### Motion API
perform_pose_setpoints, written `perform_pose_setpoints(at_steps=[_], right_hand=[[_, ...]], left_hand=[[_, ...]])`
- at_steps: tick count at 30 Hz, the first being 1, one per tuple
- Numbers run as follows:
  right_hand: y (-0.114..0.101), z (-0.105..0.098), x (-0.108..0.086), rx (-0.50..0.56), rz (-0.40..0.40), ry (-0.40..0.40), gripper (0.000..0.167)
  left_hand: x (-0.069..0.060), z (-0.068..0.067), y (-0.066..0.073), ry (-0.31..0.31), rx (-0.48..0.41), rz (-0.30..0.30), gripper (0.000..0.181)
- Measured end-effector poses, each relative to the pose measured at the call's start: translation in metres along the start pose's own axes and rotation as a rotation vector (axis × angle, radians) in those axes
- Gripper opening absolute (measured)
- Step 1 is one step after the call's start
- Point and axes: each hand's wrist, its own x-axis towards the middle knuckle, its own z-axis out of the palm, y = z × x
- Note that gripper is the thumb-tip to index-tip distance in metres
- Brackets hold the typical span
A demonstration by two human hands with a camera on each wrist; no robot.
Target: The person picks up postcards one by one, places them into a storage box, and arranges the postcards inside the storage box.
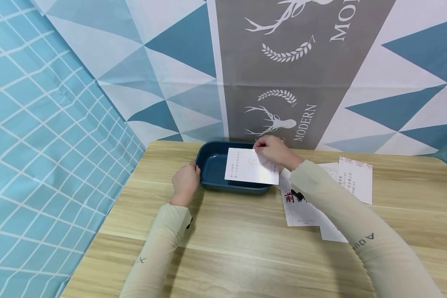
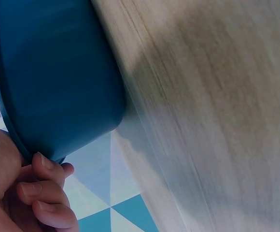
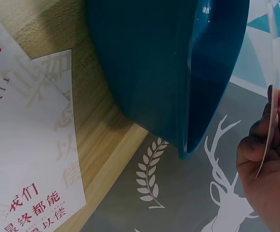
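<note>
"What's in the right hand?"

"My right hand (image 1: 273, 151) has a white card (image 1: 251, 167) pinched at its far edge, thumb against fingers — and there it is, held over the right part of a dark blue basin (image 1: 232, 189)! My right wrist view catches it edge-on, clear of the rim."

"And the left?"

"My left hand (image 1: 186, 184) is at the basin's left end, gripping the rim, fingers curled up beneath the lip. That end of the basin is uncovered, so I can see down to its floor."

"Anything by your right arm?"

"Oh yes — more cards (image 1: 354, 182), white and overlapping, spread to the right of the basin. My right sleeve (image 1: 357, 231) crosses above and hides part of them. One near the basin shows a big red character, and some others carry finer print."

"And further out?"

"All of it's on a wood-grain table (image 1: 246, 248), the basin near the far edge. Behind stands a grey panel (image 1: 301, 78) with white deer and 'MODERN', blue and white triangles either side. Off to my left, a light blue sheet (image 1: 41, 124) crossed with white lines."
</note>
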Motion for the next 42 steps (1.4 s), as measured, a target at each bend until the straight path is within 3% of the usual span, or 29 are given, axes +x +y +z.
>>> perform_pose_setpoints(at_steps=[15,42], right_hand=[[-0.002,0.014,0.009,0.026,-0.006,-0.012,0.021],[0.000,0.033,0.017,-0.044,-0.065,-0.005,0.019]], left_hand=[[0.002,0.003,-0.001,-0.023,-0.007,-0.010,0.022],[0.002,0.000,0.001,-0.043,-0.009,-0.036,0.023]])
